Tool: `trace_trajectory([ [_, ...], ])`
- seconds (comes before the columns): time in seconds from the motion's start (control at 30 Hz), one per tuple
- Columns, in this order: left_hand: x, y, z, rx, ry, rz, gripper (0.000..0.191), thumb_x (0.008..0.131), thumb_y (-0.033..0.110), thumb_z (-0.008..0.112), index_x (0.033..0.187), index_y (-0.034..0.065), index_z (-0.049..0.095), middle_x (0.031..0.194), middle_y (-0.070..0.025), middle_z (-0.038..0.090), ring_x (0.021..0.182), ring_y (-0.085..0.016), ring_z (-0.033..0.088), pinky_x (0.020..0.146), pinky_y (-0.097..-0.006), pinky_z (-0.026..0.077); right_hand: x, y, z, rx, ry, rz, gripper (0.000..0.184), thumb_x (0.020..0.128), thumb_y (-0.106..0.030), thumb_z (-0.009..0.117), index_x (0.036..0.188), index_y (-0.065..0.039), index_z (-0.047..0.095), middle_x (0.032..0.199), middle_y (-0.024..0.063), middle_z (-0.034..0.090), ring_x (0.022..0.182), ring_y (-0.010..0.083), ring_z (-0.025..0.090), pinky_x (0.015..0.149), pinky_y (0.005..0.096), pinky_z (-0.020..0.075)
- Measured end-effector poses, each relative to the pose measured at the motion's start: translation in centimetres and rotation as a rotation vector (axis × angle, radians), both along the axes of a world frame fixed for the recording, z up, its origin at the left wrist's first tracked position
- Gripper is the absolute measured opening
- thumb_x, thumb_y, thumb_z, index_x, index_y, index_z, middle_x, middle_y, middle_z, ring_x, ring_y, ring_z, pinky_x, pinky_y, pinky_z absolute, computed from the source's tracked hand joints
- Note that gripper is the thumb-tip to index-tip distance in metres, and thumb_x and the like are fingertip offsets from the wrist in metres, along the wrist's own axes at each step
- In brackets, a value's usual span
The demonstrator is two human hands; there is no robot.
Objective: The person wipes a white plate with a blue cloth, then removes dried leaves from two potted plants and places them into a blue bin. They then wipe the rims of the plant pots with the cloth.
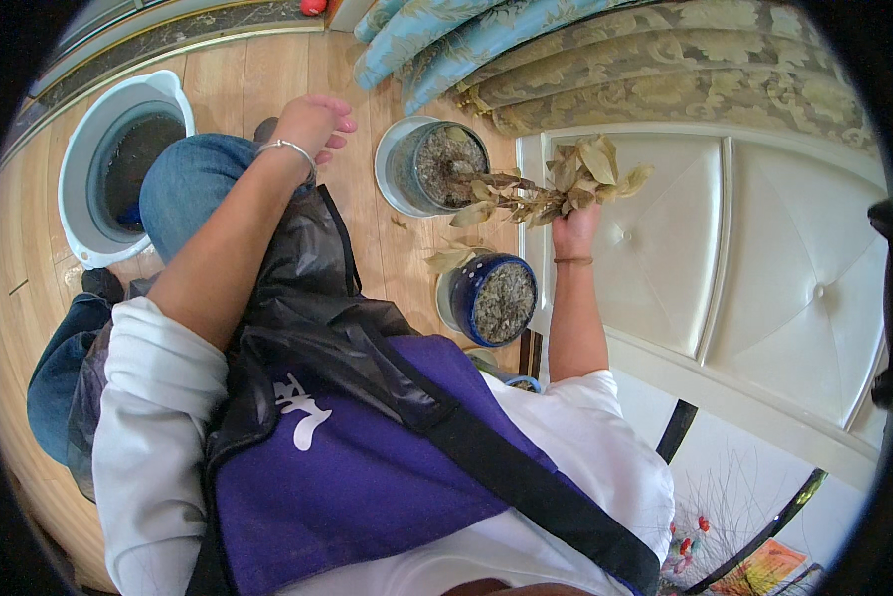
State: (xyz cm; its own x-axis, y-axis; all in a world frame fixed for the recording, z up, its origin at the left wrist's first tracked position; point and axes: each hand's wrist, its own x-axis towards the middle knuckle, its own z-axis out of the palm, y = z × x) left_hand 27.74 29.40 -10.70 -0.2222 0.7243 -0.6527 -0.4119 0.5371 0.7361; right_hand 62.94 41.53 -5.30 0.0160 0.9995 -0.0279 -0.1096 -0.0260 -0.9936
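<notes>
My right hand (577, 227) is closed around the upper stems of a withered plant (524, 195) with dry, curled tan leaves. Its stems lean right out of a glazed pot (401, 164) of pale soil, which stands on a white saucer (384, 186). Over my left knee, beside that pot, my left hand (316, 130) is in the air, its fingers slightly apart and nothing in them. Below my right hand's plant, a dark blue pot (476, 302) holds greyish soil. A few dry leaves (450, 258) hang at its far side.
A white plastic tub (81, 167) of dark water is on the wooden floor (215, 82) at left. Blue and gold curtains (446, 41) hang at the top. A white padded panel (647, 238) borders the pots on the right. Another blue-rimmed pot (524, 384) shows partly beside my apron (357, 454).
</notes>
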Motion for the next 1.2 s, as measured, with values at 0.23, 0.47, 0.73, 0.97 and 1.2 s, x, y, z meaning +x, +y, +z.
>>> trace_trajectory([
  [0.23,0.4,0.1,0.2,0.003,0.019,0.01,0.015,0.083,0.012,0.046,0.096,0.0137,0.054,0.082,-0.0001,0.062,0.06,-0.009,0.051,0.05,-0.0247,0.039,-0.4,0.6,-1.2,-0.036,0.032,-0.033,0.03,0.09,-0.019,0.046,0.115,-0.001,0.047,0.109,0.0081,0.056,0.094,0.0214,0.057,0.075,0.0352,0.0483],
  [0.47,1.7,0.4,0.0,-0.001,-0.008,-0.094,0.013,0.084,0.016,0.046,0.094,0.0124,0.054,0.078,-0.0013,0.062,0.059,-0.012,0.053,0.048,-0.0278,0.039,-0.5,0.6,-0.1,-0.025,0.126,-0.057,0.031,0.089,-0.019,0.048,0.116,-0.003,0.047,0.11,0.0073,0.055,0.095,0.0216,0.056,0.079,0.0377,0.0472],
  [0.73,13.5,0.7,3.3,-0.25,-0.309,-0.47,0.086,0.069,0.073,0.049,0.132,0.0165,0.034,0.136,-0.0095,0.033,0.125,-0.029,0.031,0.091,-0.0547,0.031,0.1,-0.8,2.7,-0.015,0.326,-0.156,0.029,0.089,-0.021,0.048,0.114,-0.007,0.048,0.111,0.0041,0.054,0.098,0.0206,0.052,0.084,0.0371,0.0442],
  [0.97,17.9,1.1,3.9,0.076,-0.829,-0.557,0.089,0.07,0.073,0.047,0.138,0.024,0.018,0.143,0.0011,0.02,0.127,-0.032,0.026,0.096,-0.0578,0.026,-1.7,-5.9,1.9,-0.142,0.482,-0.34,0.03,0.09,-0.026,0.043,0.114,-0.008,0.049,0.11,0.0035,0.054,0.097,0.0208,0.052,0.085,0.0396,0.043],
  [1.2,18.5,0.9,2.6,0.139,-0.811,-0.31,0.063,0.071,0.044,0.07,0.12,0.0152,0.043,0.118,-0.0027,0.049,0.112,-0.022,0.043,0.087,-0.055,0.036,-4.7,-10.0,-3.1,-0.144,0.071,-0.346,0.028,0.09,-0.017,0.042,0.103,0.003,0.055,0.094,0.0098,0.06,0.083,0.0226,0.058,0.073,0.0362,0.0465],
])
